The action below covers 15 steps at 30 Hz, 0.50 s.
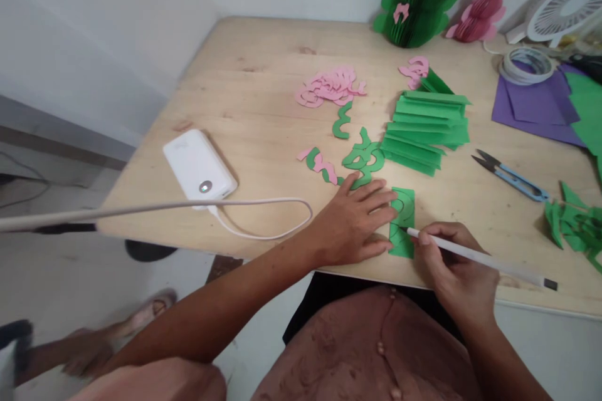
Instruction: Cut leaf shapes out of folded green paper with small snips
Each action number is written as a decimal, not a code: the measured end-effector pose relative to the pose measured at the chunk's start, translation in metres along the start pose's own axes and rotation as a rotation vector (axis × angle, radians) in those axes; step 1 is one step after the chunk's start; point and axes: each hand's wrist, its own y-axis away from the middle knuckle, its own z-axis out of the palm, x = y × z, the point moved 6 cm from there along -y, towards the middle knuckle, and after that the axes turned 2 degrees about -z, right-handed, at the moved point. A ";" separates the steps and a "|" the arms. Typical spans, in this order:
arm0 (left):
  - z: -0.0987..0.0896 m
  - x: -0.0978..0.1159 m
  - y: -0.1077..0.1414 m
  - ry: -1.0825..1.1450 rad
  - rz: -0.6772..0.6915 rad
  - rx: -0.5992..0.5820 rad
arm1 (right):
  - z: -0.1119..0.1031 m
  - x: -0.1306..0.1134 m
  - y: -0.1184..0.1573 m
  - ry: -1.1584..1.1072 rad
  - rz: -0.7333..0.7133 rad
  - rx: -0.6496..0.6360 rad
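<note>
A small green paper rectangle (403,244) lies near the table's front edge, with dark curved lines drawn on it. My left hand (355,219) rests flat with fingers spread, its fingertips on the paper's left edge. Between the fingers of my right hand (458,269) is a white pencil (489,261), its dark tip touching the paper. Just beyond my left hand are wavy green paper cutouts (364,156) and a pink-and-green wavy strip (320,165). A stack of folded green paper (426,128) sits farther back.
Pink cutouts (329,86) are piled mid-table. Blue thread snips (512,175), green scraps (576,225), tape rolls (525,66) and purple paper (536,100) lie right. A white power bank (200,166) with a cable is left. A green paper tree (421,0), pink paper rabbit (482,9) and fan (569,6) stand behind.
</note>
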 end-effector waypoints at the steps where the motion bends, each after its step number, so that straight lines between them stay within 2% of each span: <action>1: 0.000 0.000 0.000 -0.002 0.002 0.002 | 0.000 0.000 0.000 0.001 -0.005 0.000; 15: 0.001 0.000 0.000 0.003 -0.013 -0.006 | 0.001 0.001 -0.001 -0.019 -0.005 0.009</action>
